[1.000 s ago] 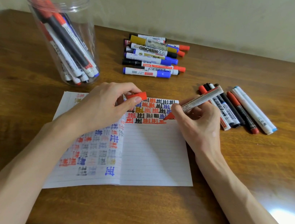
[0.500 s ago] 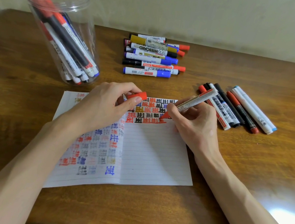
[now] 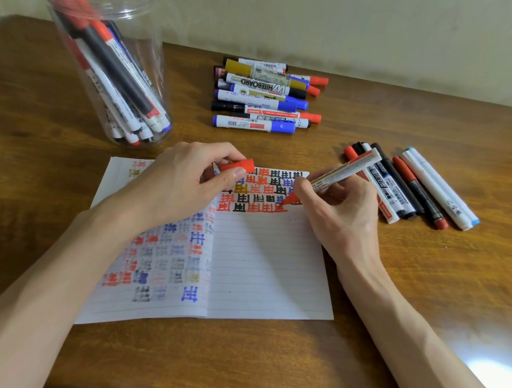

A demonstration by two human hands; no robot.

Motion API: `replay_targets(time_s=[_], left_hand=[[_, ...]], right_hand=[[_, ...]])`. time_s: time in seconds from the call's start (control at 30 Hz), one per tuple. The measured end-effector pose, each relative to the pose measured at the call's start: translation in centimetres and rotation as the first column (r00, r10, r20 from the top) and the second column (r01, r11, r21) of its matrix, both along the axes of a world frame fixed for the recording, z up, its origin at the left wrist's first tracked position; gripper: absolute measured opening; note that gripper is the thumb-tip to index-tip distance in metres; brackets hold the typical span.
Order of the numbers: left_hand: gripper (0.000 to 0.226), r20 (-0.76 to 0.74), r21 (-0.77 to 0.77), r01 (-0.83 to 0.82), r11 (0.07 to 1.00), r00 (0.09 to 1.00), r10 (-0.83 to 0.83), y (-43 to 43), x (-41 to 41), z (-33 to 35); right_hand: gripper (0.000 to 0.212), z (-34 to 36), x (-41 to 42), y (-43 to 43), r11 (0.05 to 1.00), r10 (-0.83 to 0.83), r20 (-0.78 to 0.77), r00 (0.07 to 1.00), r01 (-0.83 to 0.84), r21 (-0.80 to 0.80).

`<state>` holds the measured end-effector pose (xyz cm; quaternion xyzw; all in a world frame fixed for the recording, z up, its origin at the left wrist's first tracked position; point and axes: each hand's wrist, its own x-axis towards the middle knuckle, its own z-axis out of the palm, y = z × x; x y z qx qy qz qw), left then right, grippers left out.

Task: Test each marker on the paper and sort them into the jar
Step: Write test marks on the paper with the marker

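The marker [image 3: 343,173] in use is a light, stiff plastic barrel, smooth and probably a little slippery. It wants a grip low down near the nib, as for writing. The right hand [image 3: 343,219] holds it just so, fingers [image 3: 302,188] pinched round the lower barrel, with the red tip touching the paper [image 3: 269,278] at the end of a row of test marks. The left hand [image 3: 180,183] rests on the left page and pinches the red cap [image 3: 239,165] between thumb and forefinger. The cap is small and easy to drop.

Counts:
- One marker in hand, with one cap off.
- One sheet of lined paper, folded open on the table [image 3: 432,284].
- One clear jar [image 3: 138,39] at the far left, upright and holding a leaning bundle of markers — too overlapped to count, perhaps ten.
- A back pile [image 3: 262,96] of about ten markers, stacked so the number is uncertain.
- A right-hand row [image 3: 413,189] of about seven, lying side by side just beyond the right hand.
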<state>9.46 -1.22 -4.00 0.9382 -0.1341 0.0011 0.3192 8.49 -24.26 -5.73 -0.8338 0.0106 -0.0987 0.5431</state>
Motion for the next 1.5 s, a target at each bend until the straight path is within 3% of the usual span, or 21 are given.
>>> replay_targets(time_s=[0.6,1.07,1.23,1.5], left_hand=[[0.035,0.012,-0.008,0.005,1.0,1.0,-0.005,0.1,0.0,0.1],[0.031,0.049,-0.051,0.005,0.999,0.999,-0.003,0.2,0.1,0.0],[0.03,0.074,-0.102,0.039,0.994,0.997,-0.031,0.0,-0.1,0.4],[0.043,0.058,-0.193,0.062,0.979,0.997,-0.051,-0.3,-0.6,0.8]], right_hand=[[0.01,0.3,-0.1,0.0,0.998,-0.066,-0.006,0.998,0.066,-0.008],[0.012,0.2,-0.1,-0.1,0.999,-0.011,-0.004,1.0,0.01,-0.044],[0.008,0.5,-0.1,0.1,0.993,-0.049,0.016,0.999,0.047,0.112],[0.013,1.1,-0.4,-0.1,0.898,0.165,0.028,0.986,-0.162,0.409]])
